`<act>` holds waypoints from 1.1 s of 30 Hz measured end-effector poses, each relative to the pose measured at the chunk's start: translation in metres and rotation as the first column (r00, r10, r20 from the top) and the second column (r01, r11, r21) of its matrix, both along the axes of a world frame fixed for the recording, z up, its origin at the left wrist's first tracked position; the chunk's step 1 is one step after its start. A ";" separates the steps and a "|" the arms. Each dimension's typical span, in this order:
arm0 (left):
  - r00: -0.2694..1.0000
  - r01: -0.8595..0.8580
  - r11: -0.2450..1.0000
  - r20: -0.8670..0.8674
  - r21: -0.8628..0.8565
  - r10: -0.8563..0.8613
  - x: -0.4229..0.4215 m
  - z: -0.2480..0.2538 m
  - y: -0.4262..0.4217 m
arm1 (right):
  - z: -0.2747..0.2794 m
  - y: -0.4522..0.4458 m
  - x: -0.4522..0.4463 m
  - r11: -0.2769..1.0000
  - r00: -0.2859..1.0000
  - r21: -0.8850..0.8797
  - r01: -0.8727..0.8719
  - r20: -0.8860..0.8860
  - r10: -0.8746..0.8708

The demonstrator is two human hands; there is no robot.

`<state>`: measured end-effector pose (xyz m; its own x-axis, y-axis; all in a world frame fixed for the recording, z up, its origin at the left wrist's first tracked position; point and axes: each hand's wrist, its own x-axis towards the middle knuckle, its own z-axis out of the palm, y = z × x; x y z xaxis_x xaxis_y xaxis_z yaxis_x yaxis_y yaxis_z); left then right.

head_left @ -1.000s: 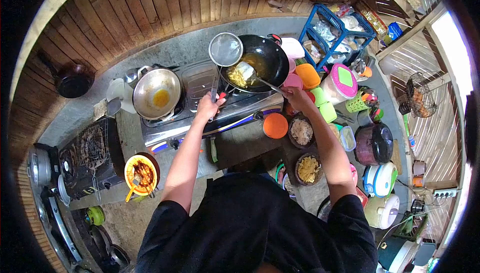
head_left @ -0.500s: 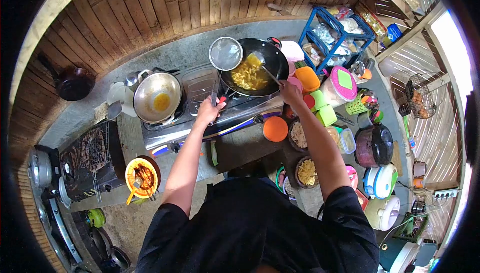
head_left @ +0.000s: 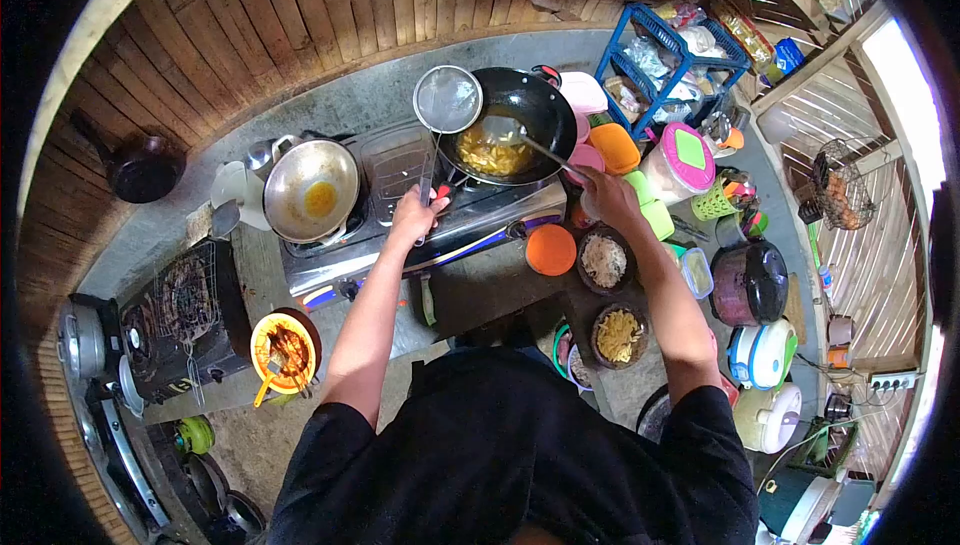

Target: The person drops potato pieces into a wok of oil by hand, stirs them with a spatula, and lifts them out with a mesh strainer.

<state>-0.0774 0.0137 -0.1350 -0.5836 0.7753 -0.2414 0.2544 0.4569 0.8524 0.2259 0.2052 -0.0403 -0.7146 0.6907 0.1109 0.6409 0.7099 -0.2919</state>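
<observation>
The strainer [head_left: 448, 100] is held by its handle in the left hand [head_left: 415, 215], with the fingers clamped around it; its round mesh is raised at the left edge of the wok [head_left: 550, 115], the rim partly overlapped in this view. Whether the two are touching cannot be told. The spatula [head_left: 547, 153] is gripped in the right hand [head_left: 607, 195], the fingers closed on the end of its handle, which is slanted across the wok's near right rim. Its blade is placed inside the wok, over yellow pieces [head_left: 488, 157] that are gathered in oil toward the near left side. The wok is set on the right of the stove [head_left: 470, 220], and a pale pan [head_left: 288, 190] with a yellow pool in its middle is set on the left. An orange lid [head_left: 550, 250] is seen below the wok, nearer the body. Just beside it a dark bowl [head_left: 581, 263] is filled with whitish stuff, and below that yellow pieces are held in another bowl [head_left: 595, 337]. At the lower left, a brush [head_left: 267, 385] is rested in an orange bowl [head_left: 258, 345] of reddish-brown sauce.
</observation>
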 end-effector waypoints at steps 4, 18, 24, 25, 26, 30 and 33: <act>1.000 -0.017 1.000 0.015 0.006 0.017 0.001 0.002 0.000 | -0.006 0.009 0.006 0.973 0.980 0.178 0.144 0.108 -0.165; 0.999 -0.007 1.000 -0.042 -0.008 0.006 -0.001 -0.001 0.001 | -0.027 0.013 -0.013 0.849 0.988 -0.527 0.027 -0.117 -0.104; 0.995 -0.015 0.999 -0.103 -0.034 0.012 -0.005 -0.005 0.000 | -0.031 0.027 -0.011 0.980 0.981 -0.080 0.183 -0.047 -0.187; 0.994 -0.017 0.999 -0.104 -0.037 0.013 -0.005 -0.004 0.000 | -0.028 0.026 -0.014 0.967 0.967 -0.023 0.255 0.013 -0.255; 0.994 -0.015 0.999 -0.104 -0.039 0.011 -0.004 -0.003 -0.001 | -0.028 0.025 -0.017 0.966 0.966 -0.025 0.257 0.013 -0.257; 0.988 -0.021 1.000 -0.152 -0.017 0.018 -0.001 0.003 -0.005 | -0.042 0.025 -0.028 0.951 0.951 -0.048 0.304 0.079 -0.300; 0.988 -0.029 1.000 -0.152 -0.007 0.028 -0.003 0.005 -0.007 | -0.055 0.023 -0.034 0.961 0.980 -0.214 0.174 -0.059 -0.191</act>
